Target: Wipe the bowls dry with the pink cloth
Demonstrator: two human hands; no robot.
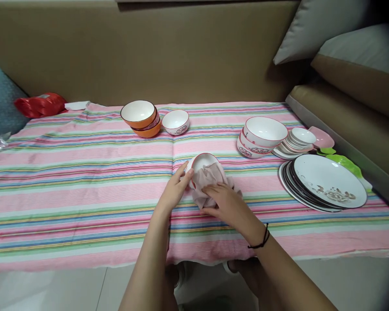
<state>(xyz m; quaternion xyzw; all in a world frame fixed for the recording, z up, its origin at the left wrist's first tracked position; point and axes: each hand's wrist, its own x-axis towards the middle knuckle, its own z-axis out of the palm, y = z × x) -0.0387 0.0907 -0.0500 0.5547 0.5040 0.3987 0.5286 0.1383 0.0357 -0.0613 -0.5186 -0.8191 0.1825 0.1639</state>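
Note:
A white bowl (205,160) with a red rim is tilted on its side above the striped cloth, its opening toward me. My left hand (176,188) grips its left side, thumb at the rim and fingers around the outside. My right hand (225,203) presses a crumpled greyish-pink cloth (210,177) against the bowl's near side and opening. The cloth hides much of the bowl's lower part. Behind them stands a single small white bowl (176,122) with a dark pattern, beside a stack of orange and patterned bowls (142,119).
Right of my hands stand stacked white bowls (262,136), small dishes (298,140), a pile of large plates (324,183) and a green leaf-shaped dish (348,166). A red bundle (42,105) lies at the far left. The striped cloth (84,207) ends at the near edge.

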